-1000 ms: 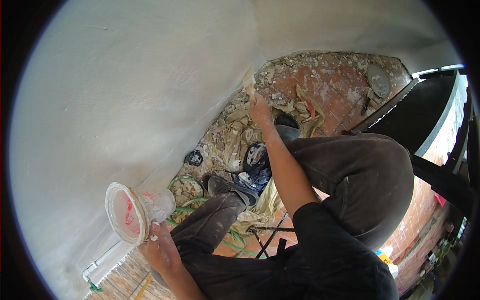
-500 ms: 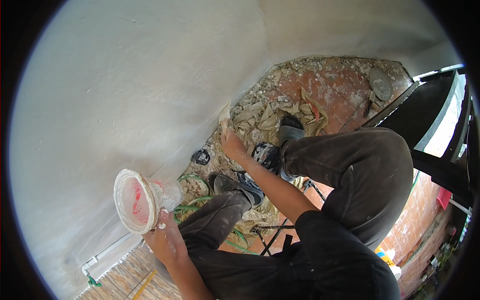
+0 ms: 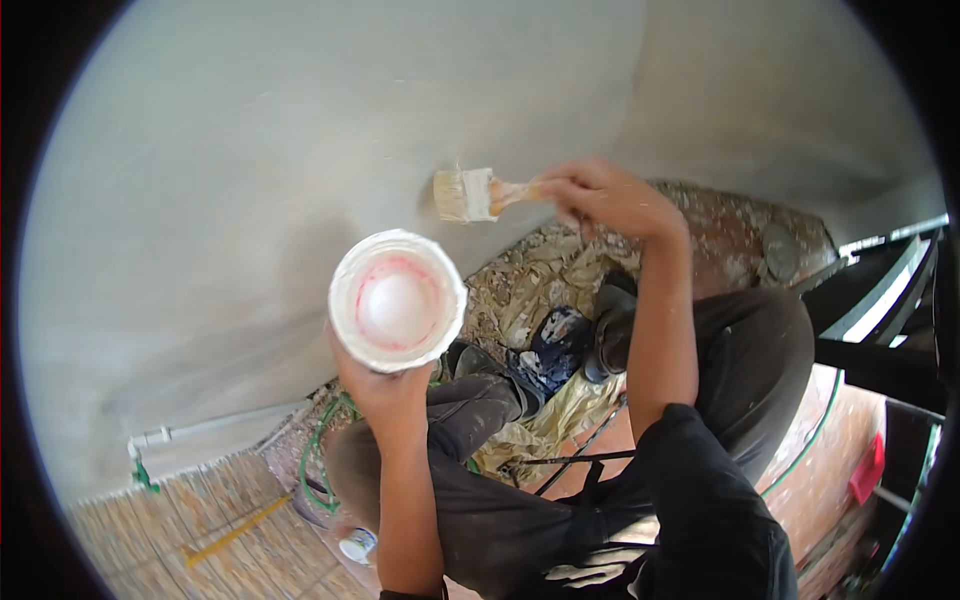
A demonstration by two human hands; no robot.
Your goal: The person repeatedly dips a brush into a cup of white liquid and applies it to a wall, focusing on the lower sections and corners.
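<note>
My left hand (image 3: pixel 385 390) is wrapped round a white plastic tub (image 3: pixel 342 300), its mouth turned up toward me. White paint (image 3: pixel 397 310) lies at the bottom, with pinkish-red marks on the inner wall. To the right and higher, my right hand (image 3: pixel 610 200) grips a paintbrush (image 3: pixel 480 194) by its paint-smeared handle. The wide bristles point left, close to the pale wall (image 3: pixel 280 130), above and right of the tub's rim.
Crumpled, paint-spattered sheeting (image 3: pixel 525 270) and debris cover the floor along the wall. A green hose (image 3: pixel 315 450) lies at lower left, below a white pipe (image 3: pixel 235 420) with a green tap. Dark metal framework (image 3: pixel 875 360) stands on the right.
The brush has come up from low by the wall's foot and now points left. The tub has moved right and up, its mouth turned more toward me. My view has shifted slightly.
</note>
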